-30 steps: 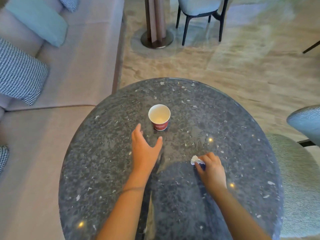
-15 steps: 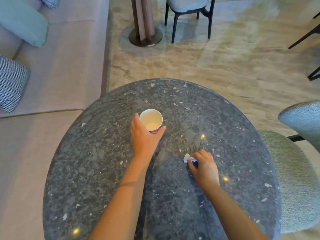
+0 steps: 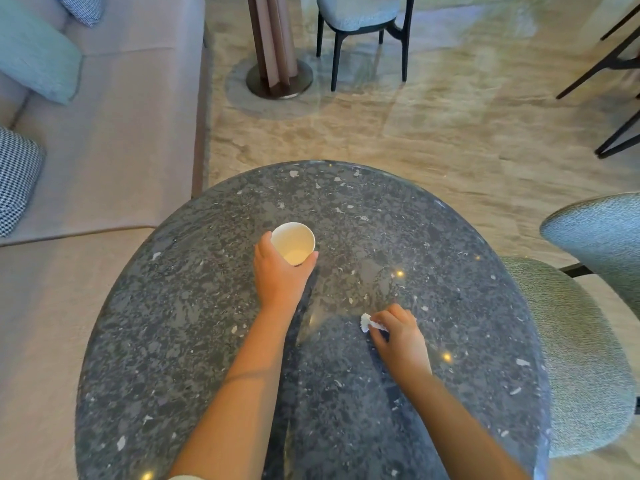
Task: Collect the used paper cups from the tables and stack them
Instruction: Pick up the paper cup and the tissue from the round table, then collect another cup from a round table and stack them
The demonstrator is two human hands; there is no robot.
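Observation:
A paper cup (image 3: 293,241) with a white inside stands near the middle of the round dark speckled table (image 3: 173,323). My left hand (image 3: 278,275) grips it from the near side, thumb on the right and fingers on the left, hiding its outer wall. My right hand (image 3: 398,336) rests on the table nearer to me and pinches a small crumpled white tissue (image 3: 366,323) against the tabletop.
A beige sofa (image 3: 104,133) with a teal cushion (image 3: 34,60) and checked cushions (image 3: 17,178) runs along the left. A grey upholstered chair (image 3: 571,341) stands at the table's right edge. Another chair (image 3: 360,22) and a table pedestal (image 3: 277,71) stand on the marble floor beyond.
My left hand reached forward to the cup and closed round it. My right hand stayed on the tissue. The camera view shifted a little.

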